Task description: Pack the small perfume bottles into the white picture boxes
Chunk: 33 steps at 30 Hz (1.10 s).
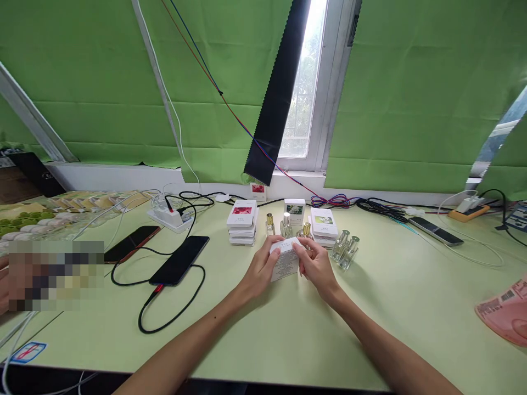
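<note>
White box (285, 262) gripped between left fingers (275, 253); right fingers (302, 251) opposite side

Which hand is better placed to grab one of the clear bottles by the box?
Right, probably. The right hand holds the white box on the side facing the clear bottles, which stand just beyond it. The left hand would have to cross over the box.
</note>
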### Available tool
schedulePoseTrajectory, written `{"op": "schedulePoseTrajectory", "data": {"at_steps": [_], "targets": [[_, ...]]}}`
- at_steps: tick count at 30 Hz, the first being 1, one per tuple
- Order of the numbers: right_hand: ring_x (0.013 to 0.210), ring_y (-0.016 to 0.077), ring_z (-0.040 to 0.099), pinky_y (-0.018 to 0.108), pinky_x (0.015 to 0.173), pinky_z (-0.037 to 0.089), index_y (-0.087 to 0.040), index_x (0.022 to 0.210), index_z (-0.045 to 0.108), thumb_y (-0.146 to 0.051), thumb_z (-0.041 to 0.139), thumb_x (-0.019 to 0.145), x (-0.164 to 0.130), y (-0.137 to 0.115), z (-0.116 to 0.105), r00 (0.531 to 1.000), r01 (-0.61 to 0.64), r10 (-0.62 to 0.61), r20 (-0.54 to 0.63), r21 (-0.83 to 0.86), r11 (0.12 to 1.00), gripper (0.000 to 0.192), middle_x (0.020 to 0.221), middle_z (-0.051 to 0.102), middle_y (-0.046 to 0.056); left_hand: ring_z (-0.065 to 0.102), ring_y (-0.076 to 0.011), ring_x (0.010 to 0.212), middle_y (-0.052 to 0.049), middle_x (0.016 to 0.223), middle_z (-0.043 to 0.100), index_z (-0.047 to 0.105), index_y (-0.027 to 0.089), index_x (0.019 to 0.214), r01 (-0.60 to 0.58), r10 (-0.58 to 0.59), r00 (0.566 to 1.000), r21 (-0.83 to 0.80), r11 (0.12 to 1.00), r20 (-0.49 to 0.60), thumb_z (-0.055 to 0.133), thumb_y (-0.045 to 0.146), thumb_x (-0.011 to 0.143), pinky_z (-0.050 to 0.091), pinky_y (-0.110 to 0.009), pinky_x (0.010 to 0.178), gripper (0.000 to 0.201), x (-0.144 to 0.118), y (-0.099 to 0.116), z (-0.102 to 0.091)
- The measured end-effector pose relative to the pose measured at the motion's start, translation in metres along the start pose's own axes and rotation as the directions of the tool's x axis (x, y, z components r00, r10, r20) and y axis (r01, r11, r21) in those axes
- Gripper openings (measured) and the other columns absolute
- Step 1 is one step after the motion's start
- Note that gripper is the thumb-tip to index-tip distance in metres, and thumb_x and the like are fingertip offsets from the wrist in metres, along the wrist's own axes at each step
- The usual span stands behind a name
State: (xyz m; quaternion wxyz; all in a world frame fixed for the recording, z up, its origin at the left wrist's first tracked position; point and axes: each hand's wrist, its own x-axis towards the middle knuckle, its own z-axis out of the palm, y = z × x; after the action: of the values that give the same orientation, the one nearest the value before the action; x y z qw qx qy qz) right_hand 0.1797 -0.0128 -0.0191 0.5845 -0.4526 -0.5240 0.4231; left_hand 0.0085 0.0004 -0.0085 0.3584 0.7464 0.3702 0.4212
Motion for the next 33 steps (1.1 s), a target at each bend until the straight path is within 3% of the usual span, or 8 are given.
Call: {"op": "schedulePoseTrajectory", "data": {"at_steps": [33], "targets": [[0.041,0.0106,0.043,0.022,0.041,0.032,-0.015,0.102,0.066,-0.064,0.07,0.081,-0.0011,-0.0022,0.0002,1.0,-0.003,0.003,-0.006,0.012,1.0,0.054,0.045,0.048,-0.008,0.057,-0.0197,0.09,-0.004,0.107,0.064,0.053,0.023,0.121,-0.007,0.007,1.0,0.036,0.999,-0.013,0.036,0.045,0.103,0.044,-0.029,0.078,0.033,0.0004,0.0018,0.0011]]}}
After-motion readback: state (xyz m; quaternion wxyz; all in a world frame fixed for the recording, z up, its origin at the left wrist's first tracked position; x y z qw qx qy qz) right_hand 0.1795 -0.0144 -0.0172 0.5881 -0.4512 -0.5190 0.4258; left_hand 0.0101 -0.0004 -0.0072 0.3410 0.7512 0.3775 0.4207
